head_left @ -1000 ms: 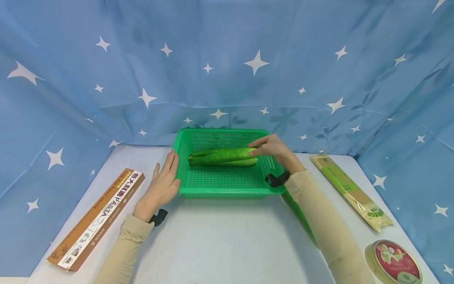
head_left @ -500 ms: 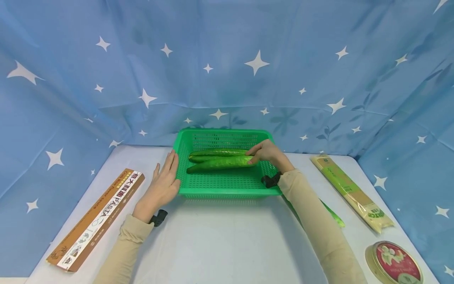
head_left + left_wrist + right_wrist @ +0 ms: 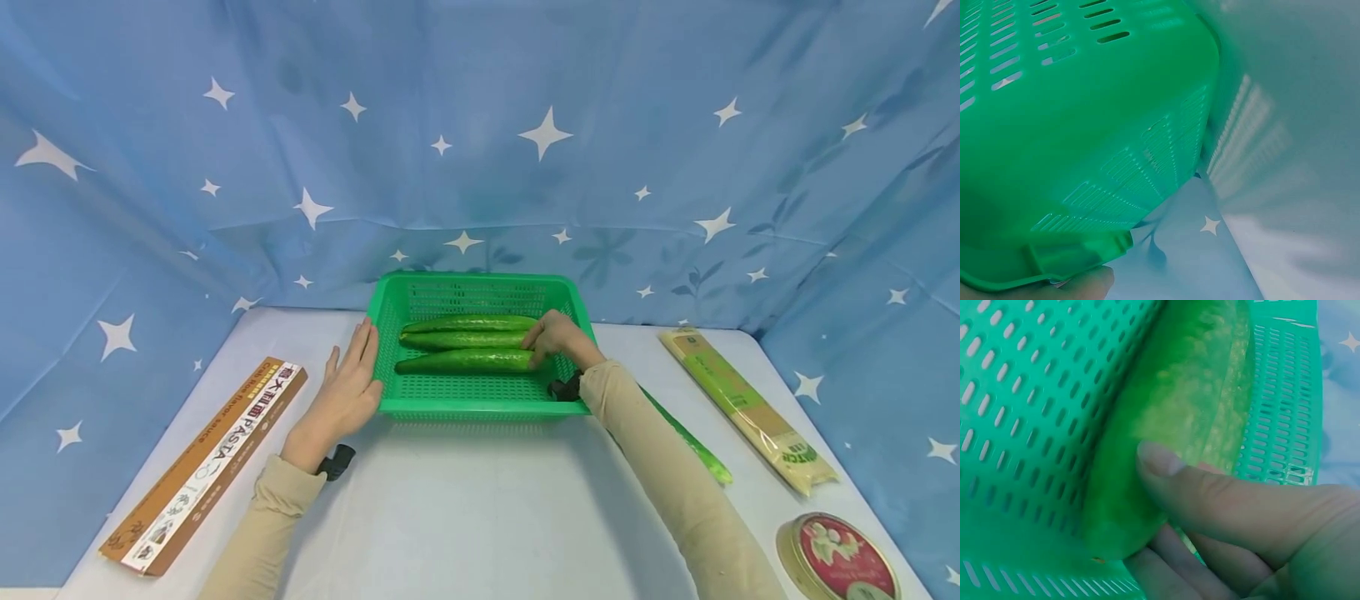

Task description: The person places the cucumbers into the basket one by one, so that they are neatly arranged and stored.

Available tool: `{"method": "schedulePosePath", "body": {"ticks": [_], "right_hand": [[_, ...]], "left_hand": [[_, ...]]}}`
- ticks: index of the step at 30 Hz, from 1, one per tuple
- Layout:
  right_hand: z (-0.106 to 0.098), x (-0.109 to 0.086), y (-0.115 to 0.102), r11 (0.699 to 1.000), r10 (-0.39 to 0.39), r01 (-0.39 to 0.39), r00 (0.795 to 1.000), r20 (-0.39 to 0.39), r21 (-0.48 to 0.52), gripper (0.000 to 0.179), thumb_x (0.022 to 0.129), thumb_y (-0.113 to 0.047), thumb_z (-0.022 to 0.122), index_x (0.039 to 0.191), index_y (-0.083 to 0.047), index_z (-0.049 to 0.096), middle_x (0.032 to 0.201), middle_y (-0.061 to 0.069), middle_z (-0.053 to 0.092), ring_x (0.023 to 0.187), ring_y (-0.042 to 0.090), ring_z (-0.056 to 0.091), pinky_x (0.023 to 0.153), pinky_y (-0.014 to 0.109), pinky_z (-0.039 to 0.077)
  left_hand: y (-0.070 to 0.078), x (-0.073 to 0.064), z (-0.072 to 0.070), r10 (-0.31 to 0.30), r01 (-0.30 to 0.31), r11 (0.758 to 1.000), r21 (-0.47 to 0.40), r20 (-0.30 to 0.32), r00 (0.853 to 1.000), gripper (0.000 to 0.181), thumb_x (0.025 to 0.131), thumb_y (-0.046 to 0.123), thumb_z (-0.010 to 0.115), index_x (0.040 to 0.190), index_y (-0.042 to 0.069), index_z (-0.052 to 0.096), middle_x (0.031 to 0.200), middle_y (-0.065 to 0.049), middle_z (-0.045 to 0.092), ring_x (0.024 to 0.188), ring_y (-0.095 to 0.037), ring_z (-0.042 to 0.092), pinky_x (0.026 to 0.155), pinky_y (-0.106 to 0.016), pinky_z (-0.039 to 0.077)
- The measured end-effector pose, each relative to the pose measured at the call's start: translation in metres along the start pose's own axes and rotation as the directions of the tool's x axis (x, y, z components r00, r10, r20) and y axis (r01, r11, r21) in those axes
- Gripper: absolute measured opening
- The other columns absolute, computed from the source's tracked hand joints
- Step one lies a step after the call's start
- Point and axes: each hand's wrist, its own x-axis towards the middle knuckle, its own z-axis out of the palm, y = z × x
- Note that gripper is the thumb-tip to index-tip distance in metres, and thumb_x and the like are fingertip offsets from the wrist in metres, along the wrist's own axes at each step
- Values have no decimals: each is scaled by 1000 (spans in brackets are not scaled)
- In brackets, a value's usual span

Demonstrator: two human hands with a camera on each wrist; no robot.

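Observation:
A green perforated plastic basket (image 3: 480,407) sits at the back of the table. Inside it, a cucumber (image 3: 465,362) lies crosswise in front of two more, a middle cucumber (image 3: 457,340) and a rear cucumber (image 3: 472,322). My right hand (image 3: 558,337) pinches the right end of the front one. In the right wrist view the thumb (image 3: 1163,461) presses on that cucumber's skin (image 3: 1179,419), with other fingers around its end. My left hand (image 3: 345,396) touches the basket's left rim, fingers straight; in the left wrist view a fingertip (image 3: 1094,281) shows at the rim.
Another cucumber (image 3: 693,442) lies on the table, partly behind my right sleeve. A pasta box (image 3: 206,467) is at the left. To the right lie a noodle packet (image 3: 742,408) and a round red-lidded tin (image 3: 840,554). A blue starred curtain (image 3: 480,167) hangs behind the basket.
My right hand has brought the front cucumber down and toward me, from over the other two to a spot in front of them. The left hand stays at the rim.

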Motion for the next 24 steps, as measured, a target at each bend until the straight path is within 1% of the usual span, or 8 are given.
{"method": "schedulePosePath", "body": {"ticks": [3, 6, 9, 12, 16, 20, 22, 24], "right_hand": [[1, 0, 0, 1000, -1, 1, 1000, -12, -17, 28, 76, 4, 82, 103, -3, 78, 117, 15, 70, 108, 32, 63, 85, 41, 57], [1, -1, 0, 1000, 2, -2, 1000, -19, 5, 26, 76, 3, 82, 101, -3, 78, 109, 13, 72, 103, 31, 65, 84, 42, 57], [-2, -5, -2, 999, -11, 12, 1000, -26, 39, 27, 76, 3, 81, 102, -3, 78, 106, 11, 74, 106, 32, 64, 88, 45, 55], [-9, -13, -5, 995, -46, 48, 999, -24, 82, 31, 77, 3, 80, 108, 0, 76, 107, 14, 73, 112, 35, 61, 93, 49, 53], [-23, -27, -11, 977, -122, 124, 992, -22, 171, 36, 81, 5, 76, 116, 6, 71, 116, 21, 69, 114, 38, 60, 96, 51, 50], [-39, -48, -18, 952, -171, 177, 984, -46, 249, 33, 85, 3, 73, 118, 5, 70, 121, 23, 66, 114, 37, 60, 98, 52, 48], [-46, -63, -21, 944, -186, 200, 979, -79, 263, 32, 86, 1, 73, 118, 3, 70, 121, 22, 66, 114, 36, 60, 100, 53, 47], [-52, -77, -22, 941, -210, 234, 970, -121, 246, 31, 88, -4, 73, 119, 2, 70, 119, 20, 68, 114, 35, 60, 101, 53, 46]], "left_hand": [[0, 0, 0, 2, -2, 1000, -4, -2, 1000, 70, 96, 8, 36, 157, -5, 3, 165, -17, -5, 151, -31, -7, 116, -62, -3], [0, 0, 0, 5, -5, 1000, -6, -2, 1000, 70, 95, 8, 35, 157, -5, 4, 165, -18, -5, 151, -30, -7, 116, -61, -3], [1, 0, 0, 5, -5, 1000, -8, -4, 1000, 71, 95, 9, 35, 157, -4, 4, 165, -18, -5, 151, -29, -7, 117, -61, -3], [1, -1, 0, 6, -6, 1000, -8, -3, 1000, 71, 95, 9, 35, 157, -4, 4, 165, -18, -5, 151, -29, -7, 116, -61, -3], [1, -1, 0, 7, -7, 1000, -6, -6, 1000, 71, 95, 8, 35, 157, -5, 4, 165, -18, -5, 151, -31, -7, 116, -62, -3], [1, -1, 0, 6, -6, 1000, -3, -4, 1000, 70, 95, 8, 35, 157, -5, 4, 165, -18, -5, 151, -33, -5, 116, -62, -2], [1, -1, 0, 8, -8, 1000, -2, -3, 1000, 70, 95, 8, 35, 157, -5, 4, 165, -18, -6, 151, -33, -5, 116, -63, -2], [1, -1, 0, 9, -9, 1000, -5, -2, 1000, 70, 96, 8, 35, 157, -5, 4, 165, -18, -6, 151, -33, -5, 116, -62, -2]]}}
